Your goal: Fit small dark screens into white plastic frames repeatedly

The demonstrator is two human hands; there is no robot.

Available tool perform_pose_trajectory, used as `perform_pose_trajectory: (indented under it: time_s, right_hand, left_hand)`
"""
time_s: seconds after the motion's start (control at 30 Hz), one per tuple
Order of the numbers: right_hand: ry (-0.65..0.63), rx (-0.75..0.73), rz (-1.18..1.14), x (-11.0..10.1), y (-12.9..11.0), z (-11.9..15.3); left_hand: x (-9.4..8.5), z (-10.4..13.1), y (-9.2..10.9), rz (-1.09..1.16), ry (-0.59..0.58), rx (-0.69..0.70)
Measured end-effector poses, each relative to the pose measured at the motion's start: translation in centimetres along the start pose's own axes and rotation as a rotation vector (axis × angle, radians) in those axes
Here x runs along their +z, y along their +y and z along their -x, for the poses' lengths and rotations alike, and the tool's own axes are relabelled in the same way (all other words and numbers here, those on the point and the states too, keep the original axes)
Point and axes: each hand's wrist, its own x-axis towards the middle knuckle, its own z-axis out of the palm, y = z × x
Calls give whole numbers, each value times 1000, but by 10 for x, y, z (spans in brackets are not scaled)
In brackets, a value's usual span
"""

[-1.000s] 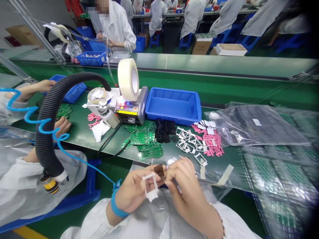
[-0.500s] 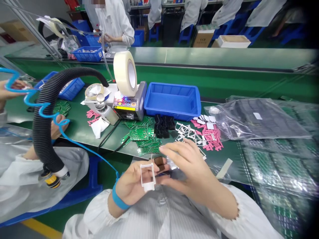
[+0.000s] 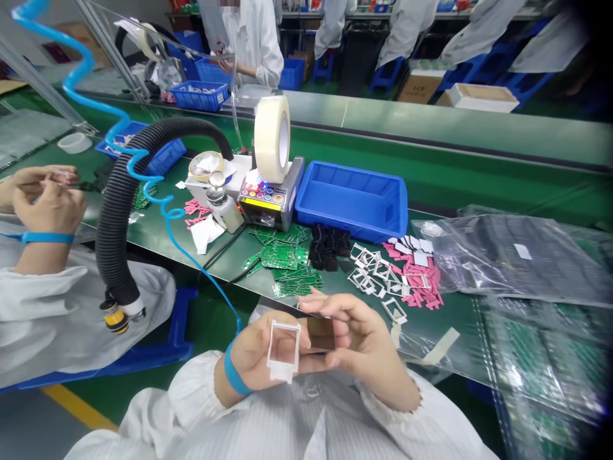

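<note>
My left hand wears a blue wrist strap and holds a small white plastic frame with a square opening, tilted toward me. My right hand pinches a small dark brown, glossy display panel by its right side. The panel sits just right of the white frame, and the left hand's fingers reach behind or against its left edge. Beyond the hands on the bench lie green circuit boards, black parts, and loose white frames.
Behind these stand a blue bin, a tape dispenser with a tape roll, and a metal-topped bottle. Pink strips and bagged panels lie right. A black hose and coiled blue cord hang left, beside a co-worker's hands.
My right hand has come down and closed on the dark panel, now held more upright beside the white frame. The view has shifted left, and the co-worker's hands have come together.
</note>
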Motion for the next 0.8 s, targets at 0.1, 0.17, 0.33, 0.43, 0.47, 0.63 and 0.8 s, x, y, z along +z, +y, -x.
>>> perform_pose_trajectory:
  time_s: [0.1,0.17,0.33,0.43,0.47,0.63,0.8]
  right_hand:
    - [-48,14,-59,2,2,0]
    - [-22,-27,6,1,-2,0]
    - [217,-215,582,0,-23,-2]
    - [213,-252,843,3,-30,-3]
    - [210,-253,896,3,-31,-2]
    - [198,-252,1011,3,-30,-1]
    - [202,-235,1022,3,-28,1]
  left_hand:
    - [3,0,1,-26,-16,42]
    - [5,2,2,-91,-1,58]
    - [9,9,9,-436,46,126]
    - [8,11,11,-584,21,141]
    - [8,11,11,-614,14,151]
    - [3,10,7,-667,-35,210]
    - [2,10,7,-708,-60,242]
